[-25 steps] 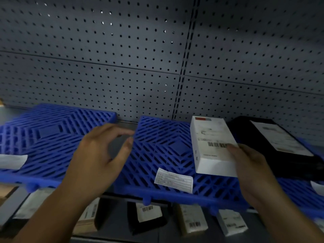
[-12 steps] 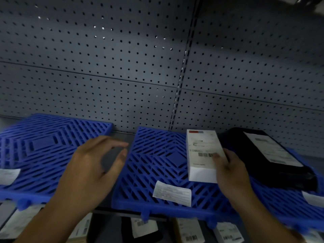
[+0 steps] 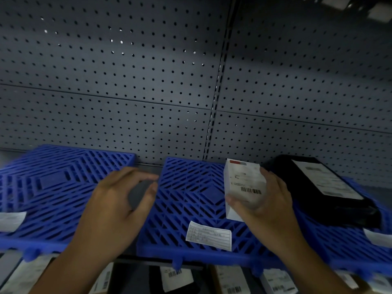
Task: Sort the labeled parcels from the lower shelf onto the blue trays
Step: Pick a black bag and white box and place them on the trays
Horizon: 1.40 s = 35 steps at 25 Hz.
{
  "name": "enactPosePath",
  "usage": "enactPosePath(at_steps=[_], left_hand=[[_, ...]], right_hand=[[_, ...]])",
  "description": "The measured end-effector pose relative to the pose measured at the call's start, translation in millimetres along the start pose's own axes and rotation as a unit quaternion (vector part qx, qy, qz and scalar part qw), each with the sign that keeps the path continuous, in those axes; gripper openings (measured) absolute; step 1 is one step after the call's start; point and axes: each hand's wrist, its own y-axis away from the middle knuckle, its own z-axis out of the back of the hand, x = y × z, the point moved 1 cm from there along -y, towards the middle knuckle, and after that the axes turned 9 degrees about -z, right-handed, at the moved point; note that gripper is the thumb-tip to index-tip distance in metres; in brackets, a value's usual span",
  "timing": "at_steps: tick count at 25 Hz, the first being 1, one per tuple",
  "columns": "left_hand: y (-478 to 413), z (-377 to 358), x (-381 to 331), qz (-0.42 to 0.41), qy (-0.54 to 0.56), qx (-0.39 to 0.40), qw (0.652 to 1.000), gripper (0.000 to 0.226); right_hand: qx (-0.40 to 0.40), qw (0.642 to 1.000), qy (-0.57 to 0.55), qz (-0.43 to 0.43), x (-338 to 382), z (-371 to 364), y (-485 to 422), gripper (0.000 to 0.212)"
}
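My right hand [image 3: 263, 204] grips a white labeled box [image 3: 244, 183] by its near end, thumb on the left side and fingers on the right, over the right part of the middle blue tray [image 3: 186, 200]. Whether the box rests on the tray cannot be told. My left hand [image 3: 118, 200] hovers with loosely curved fingers over the gap between the left blue tray [image 3: 53, 187] and the middle one, holding nothing. A black parcel [image 3: 318, 187] with a white label lies on the right blue tray [image 3: 350, 251]. Several labeled parcels [image 3: 176, 276] lie on the lower shelf beneath.
A grey pegboard wall [image 3: 148, 92] closes the back of the shelf. White paper tags hang at the trays' front edges, one on the middle tray [image 3: 209, 235] and one on the left tray [image 3: 10, 220].
My right hand has shifted its hold on the white box, thumb now around its left side, and the box sits further back on the middle tray. The left hand has barely moved.
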Motion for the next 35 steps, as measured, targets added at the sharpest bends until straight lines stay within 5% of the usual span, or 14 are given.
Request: enactPosePath(at_steps=[3, 10, 23, 30, 35], left_hand=[[1, -1, -1, 0.001, 0.003, 0.004, 1.000, 0.031], [2, -2, -1, -0.009, 0.000, 0.002, 1.000, 0.031], [-10, -39, -34, -0.062, 0.071, 0.056, 0.994, 0.032], [-15, -69, -92, -0.084, 0.070, 0.097, 0.989, 0.045], [-29, -105, -157, -0.121, 0.105, 0.102, 0.982, 0.032]], right_hand=[[-0.011, 1.000, 0.007, -0.002, 0, -1, 2, 0.121], [-0.018, 0.999, 0.015, 0.030, -3, -2, 4, 0.111], [-0.141, 0.970, 0.154, 0.125, -23, 38, 49, 0.063], [-0.135, 0.970, 0.178, 0.097, -65, 78, 55, 0.053], [-0.150, 0.967, 0.182, 0.097, -106, 120, 52, 0.052]])
